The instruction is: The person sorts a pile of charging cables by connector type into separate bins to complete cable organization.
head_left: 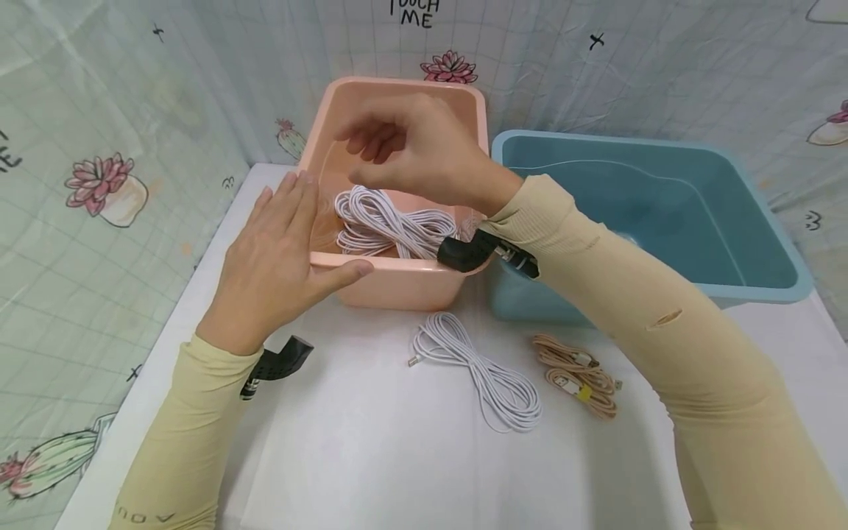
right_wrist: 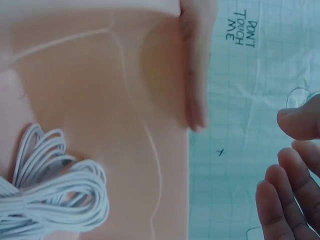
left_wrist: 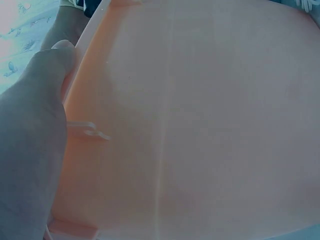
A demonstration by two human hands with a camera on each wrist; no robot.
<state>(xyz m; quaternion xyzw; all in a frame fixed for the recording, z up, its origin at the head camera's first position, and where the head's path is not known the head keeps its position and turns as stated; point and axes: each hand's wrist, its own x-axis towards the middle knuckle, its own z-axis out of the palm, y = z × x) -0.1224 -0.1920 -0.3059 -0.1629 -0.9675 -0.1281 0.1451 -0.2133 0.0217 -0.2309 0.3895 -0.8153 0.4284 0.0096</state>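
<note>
My left hand (head_left: 268, 258) lies with straight fingers along the left rim of the pink bin (head_left: 397, 283), its thumb on the front rim. Over the bin, my right hand (head_left: 417, 147) is raised with loosely bent fingers and nothing between them. Coiled white cables (head_left: 394, 224) lie inside the bin, below the right hand. In the right wrist view, the fingers (right_wrist: 282, 195) stay apart from the looped white cables (right_wrist: 55, 185). The left wrist view has the left hand (left_wrist: 32, 135) against the pink bin's rim (left_wrist: 82, 60).
In front of the bins, a bundled white cable (head_left: 477, 372) with a small plug lies on the white table (head_left: 371, 456). Brown USB cables (head_left: 579, 375) with a yellow tie lie to its right. A blue bin (head_left: 662, 213) stands right of the pink one. Printed sheeting (head_left: 543, 66) hangs behind.
</note>
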